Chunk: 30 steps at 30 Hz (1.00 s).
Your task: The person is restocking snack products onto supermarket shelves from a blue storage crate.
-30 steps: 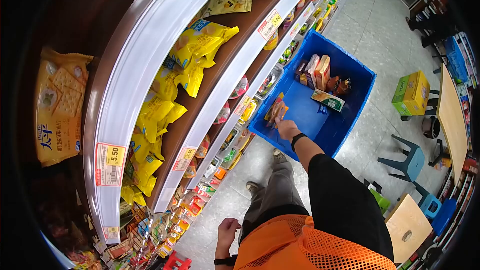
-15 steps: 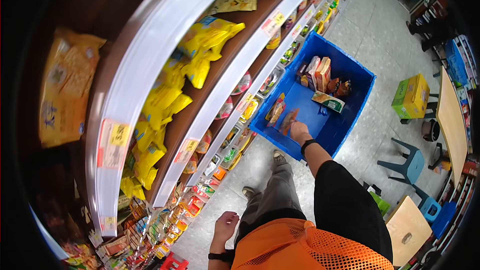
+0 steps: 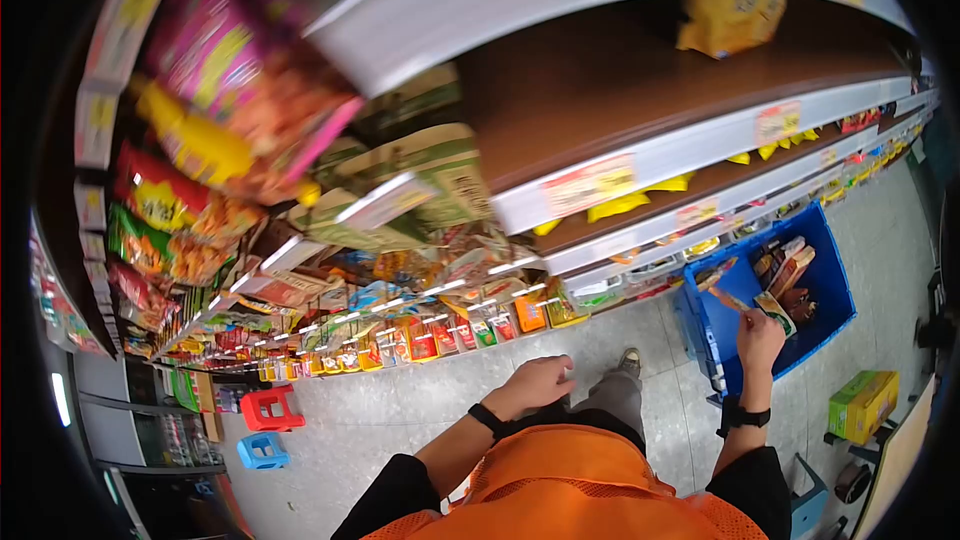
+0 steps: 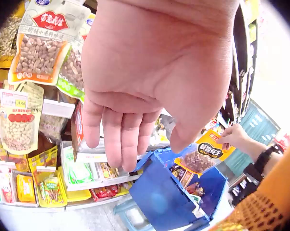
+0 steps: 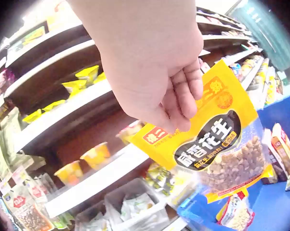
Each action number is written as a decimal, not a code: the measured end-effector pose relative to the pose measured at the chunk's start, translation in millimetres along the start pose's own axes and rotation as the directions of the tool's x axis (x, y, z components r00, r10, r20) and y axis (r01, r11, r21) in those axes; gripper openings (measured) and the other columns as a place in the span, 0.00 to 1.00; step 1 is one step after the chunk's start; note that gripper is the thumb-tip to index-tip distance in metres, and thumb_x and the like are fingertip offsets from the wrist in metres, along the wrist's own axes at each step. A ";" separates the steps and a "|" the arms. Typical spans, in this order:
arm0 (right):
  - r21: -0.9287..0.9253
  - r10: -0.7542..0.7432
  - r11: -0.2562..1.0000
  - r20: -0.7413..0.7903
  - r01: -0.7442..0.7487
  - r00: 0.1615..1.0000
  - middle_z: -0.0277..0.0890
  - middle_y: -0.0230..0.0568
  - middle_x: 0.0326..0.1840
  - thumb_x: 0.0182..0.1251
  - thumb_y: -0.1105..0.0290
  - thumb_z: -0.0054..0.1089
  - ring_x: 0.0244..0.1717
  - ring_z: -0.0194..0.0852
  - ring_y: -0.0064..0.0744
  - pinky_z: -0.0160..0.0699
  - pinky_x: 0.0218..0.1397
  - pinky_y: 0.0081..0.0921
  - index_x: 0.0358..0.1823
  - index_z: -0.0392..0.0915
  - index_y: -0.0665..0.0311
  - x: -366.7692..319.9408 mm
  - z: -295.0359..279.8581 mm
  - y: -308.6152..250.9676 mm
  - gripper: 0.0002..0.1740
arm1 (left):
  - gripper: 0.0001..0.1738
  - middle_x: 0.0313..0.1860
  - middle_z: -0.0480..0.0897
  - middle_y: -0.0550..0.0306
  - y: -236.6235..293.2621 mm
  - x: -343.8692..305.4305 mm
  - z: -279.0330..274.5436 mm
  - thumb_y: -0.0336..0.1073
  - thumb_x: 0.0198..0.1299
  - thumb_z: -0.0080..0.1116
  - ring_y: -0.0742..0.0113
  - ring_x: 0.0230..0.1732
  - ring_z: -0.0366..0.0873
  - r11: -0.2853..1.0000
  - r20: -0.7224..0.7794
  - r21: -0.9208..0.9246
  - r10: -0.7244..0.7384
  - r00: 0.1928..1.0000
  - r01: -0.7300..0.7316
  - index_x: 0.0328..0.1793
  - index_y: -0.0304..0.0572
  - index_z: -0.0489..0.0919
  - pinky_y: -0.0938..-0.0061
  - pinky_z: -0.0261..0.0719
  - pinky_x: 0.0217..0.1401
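Note:
My right hand [image 3: 760, 345] pinches the top edge of a yellow bag of peanuts [image 5: 222, 154]; its clear lower part shows the nuts. The bag hangs over the blue bin [image 4: 159, 199], overlapping its opening in the head view. Inside the bin lie several packaged snacks [image 3: 785, 265], and a small snack packet [image 5: 236, 212] shows below the held bag in the right wrist view. My left hand [image 4: 150, 82] holds nothing, its fingers extended and palm showing in the left wrist view. It is in front of my body, near the shelves of hanging snack bags.
Curved store shelves [image 3: 590, 190] run along the left and front, with nut bags [image 4: 41, 53] and other snacks. A red stool [image 3: 272, 408] and a blue stool [image 3: 263, 450] stand at the left. A yellow-green carton [image 3: 863, 405] is right of the bin.
The head view has swung left, so the bin now appears farther right. My right hand has lifted the peanut bag from low in the bin. My left hand has come forward from my side.

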State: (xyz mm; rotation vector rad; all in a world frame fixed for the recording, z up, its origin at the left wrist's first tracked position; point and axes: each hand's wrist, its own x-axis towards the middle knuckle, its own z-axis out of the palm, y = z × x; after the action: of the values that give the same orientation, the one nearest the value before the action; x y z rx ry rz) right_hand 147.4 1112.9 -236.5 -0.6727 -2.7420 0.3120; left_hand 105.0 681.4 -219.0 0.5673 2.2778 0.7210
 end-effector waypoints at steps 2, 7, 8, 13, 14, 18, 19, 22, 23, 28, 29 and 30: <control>0.014 -0.061 0.998 -0.051 0.062 0.997 0.80 0.50 0.22 0.56 0.69 0.67 0.25 0.82 0.53 0.78 0.29 0.45 0.29 0.86 0.59 -12.7 -19.1 -43.3 0.03 | 0.19 0.39 0.86 0.49 -20.4 -15.3 -16.0 0.46 0.65 0.62 0.52 0.43 0.85 0.998 -0.013 0.019 0.064 0.998 -0.064 0.52 0.40 0.79 0.62 0.82 0.47; 0.086 -0.273 0.959 0.048 0.269 0.961 0.82 0.47 0.24 0.53 0.67 0.70 0.25 0.81 0.53 0.78 0.29 0.45 0.27 0.86 0.57 -55.2 -45.2 -158.4 0.03 | 0.16 0.41 0.86 0.56 -103.8 -67.4 -48.1 0.41 0.66 0.66 0.65 0.42 0.84 0.748 -0.150 -0.619 0.186 0.971 -0.239 0.55 0.41 0.81 0.70 0.81 0.47; 0.114 -0.333 0.939 0.075 0.324 0.940 0.81 0.46 0.23 0.53 0.67 0.71 0.25 0.81 0.52 0.78 0.29 0.45 0.26 0.86 0.56 -64.6 -48.0 -186.8 0.04 | 0.19 0.45 0.86 0.55 -121.6 -82.4 -62.6 0.42 0.64 0.68 0.62 0.45 0.84 0.764 -0.181 -0.608 0.131 0.975 -0.216 0.57 0.42 0.81 0.69 0.81 0.50; 0.318 -0.673 0.734 0.220 0.600 0.706 0.78 0.45 0.18 0.53 0.62 0.71 0.22 0.80 0.51 0.78 0.27 0.43 0.22 0.85 0.53 -124.4 -31.8 -324.6 0.07 | 0.30 0.59 0.83 0.48 -164.1 -163.5 -97.1 0.44 0.56 0.74 0.51 0.61 0.80 0.909 -0.505 -0.305 0.099 0.858 -0.285 0.63 0.43 0.78 0.61 0.76 0.66; 0.358 -0.735 0.676 0.261 0.644 0.626 0.78 0.44 0.18 0.54 0.62 0.71 0.22 0.80 0.50 0.78 0.27 0.43 0.23 0.85 0.53 -139.6 -31.4 -352.6 0.07 | 0.34 0.63 0.81 0.47 -168.3 -175.8 -100.1 0.45 0.54 0.76 0.49 0.66 0.76 0.931 -0.544 -0.208 0.146 0.826 -0.301 0.65 0.43 0.77 0.58 0.70 0.71; 0.513 -0.870 0.493 0.292 0.703 0.398 0.78 0.43 0.17 0.57 0.61 0.70 0.21 0.80 0.49 0.77 0.27 0.43 0.26 0.84 0.54 -192.7 -31.4 -437.4 0.08 | 0.36 0.68 0.78 0.47 -194.8 -213.3 -93.3 0.47 0.51 0.76 0.46 0.72 0.71 0.968 -0.527 -0.113 0.133 0.839 -0.225 0.66 0.41 0.78 0.55 0.63 0.78; 0.558 -0.883 0.470 0.285 0.685 0.374 0.79 0.43 0.19 0.60 0.61 0.68 0.22 0.80 0.49 0.77 0.28 0.44 0.26 0.84 0.54 -196.9 -38.3 -455.4 0.08 | 0.34 0.65 0.81 0.47 -205.7 -221.1 -89.1 0.47 0.52 0.75 0.45 0.70 0.74 0.977 -0.474 -0.097 0.121 0.872 -0.189 0.63 0.40 0.81 0.54 0.67 0.75; 0.674 -0.893 0.422 0.193 0.606 0.407 0.78 0.43 0.18 0.62 0.60 0.67 0.21 0.80 0.48 0.77 0.27 0.43 0.29 0.84 0.56 -206.1 -37.7 -494.5 0.09 | 0.18 0.48 0.89 0.55 -229.0 -243.7 -71.4 0.36 0.60 0.71 0.63 0.50 0.85 0.843 -0.446 -0.509 -0.083 0.891 -0.176 0.53 0.35 0.85 0.66 0.81 0.56; 0.737 -0.869 0.394 0.103 0.549 0.485 0.77 0.42 0.17 0.62 0.59 0.68 0.19 0.79 0.46 0.75 0.25 0.41 0.32 0.85 0.56 -207.3 -35.7 -500.9 0.09 | 0.13 0.47 0.89 0.57 -236.7 -249.8 -59.6 0.31 0.63 0.68 0.70 0.46 0.85 0.667 -0.432 -0.719 -0.211 0.877 -0.194 0.52 0.34 0.86 0.71 0.82 0.51; 0.794 -0.783 0.427 0.086 0.433 0.616 0.71 0.36 0.13 0.60 0.60 0.75 0.12 0.69 0.32 0.66 0.18 0.28 0.39 0.85 0.60 -187.5 -33.1 -517.9 0.13 | 0.10 0.38 0.88 0.61 -226.7 -292.5 -67.1 0.27 0.66 0.65 0.79 0.38 0.80 0.534 -0.522 -0.808 -0.448 0.726 -0.251 0.51 0.29 0.85 0.77 0.81 0.42; 0.828 -0.738 0.422 0.076 0.370 0.671 0.69 0.34 0.12 0.59 0.61 0.76 0.11 0.65 0.27 0.64 0.18 0.25 0.40 0.85 0.61 -181.8 -27.6 -516.4 0.14 | 0.10 0.38 0.88 0.61 -225.5 -298.2 -64.9 0.27 0.66 0.65 0.79 0.38 0.80 0.535 -0.530 -0.807 -0.471 0.706 -0.249 0.51 0.29 0.85 0.77 0.81 0.42; 0.838 -0.756 0.415 0.101 0.355 0.646 0.68 0.31 0.12 0.59 0.62 0.78 0.12 0.62 0.21 0.61 0.18 0.21 0.40 0.84 0.62 -175.5 -18.1 -512.1 0.14 | 0.11 0.39 0.88 0.60 -224.2 -303.5 -64.1 0.26 0.66 0.64 0.77 0.38 0.81 0.477 -0.548 -0.821 -0.508 0.665 -0.313 0.52 0.29 0.84 0.76 0.81 0.42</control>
State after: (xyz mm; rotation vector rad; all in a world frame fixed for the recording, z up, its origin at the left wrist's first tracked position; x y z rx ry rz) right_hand 89.7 587.3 -118.9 0.7079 -2.5979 1.5146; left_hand 222.2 319.3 -178.6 -0.5355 2.0720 2.2178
